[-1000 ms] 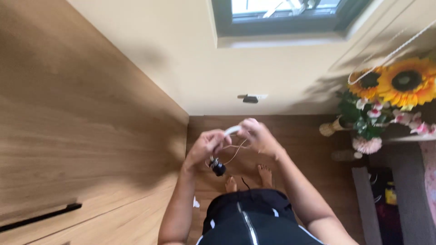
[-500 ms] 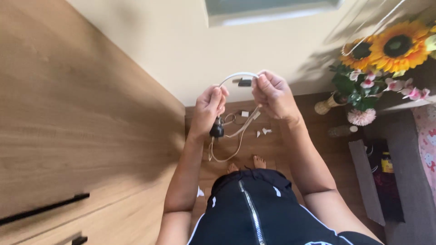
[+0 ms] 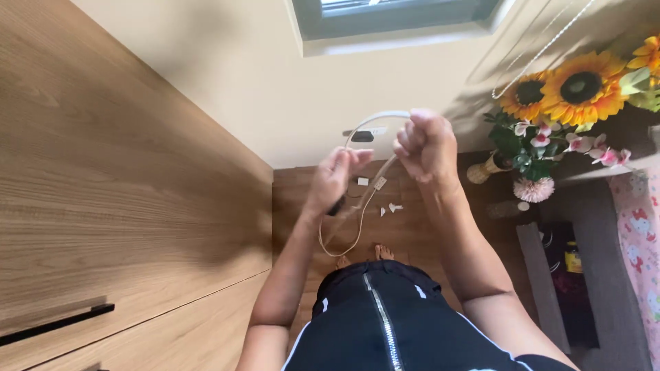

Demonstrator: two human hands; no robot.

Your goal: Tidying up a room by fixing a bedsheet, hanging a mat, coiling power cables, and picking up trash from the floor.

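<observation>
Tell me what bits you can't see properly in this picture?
Head view:
- Small black object under the left hand: blurred and half hidden by fingers.
- End of the thin white cable: hidden inside the closed right hand.
- Tiny white scraps on the wooden floor: too small to identify.

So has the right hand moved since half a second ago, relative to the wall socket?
Yes. The right hand with the white cable was level with the wall socket; now it sits to its right.
</observation>
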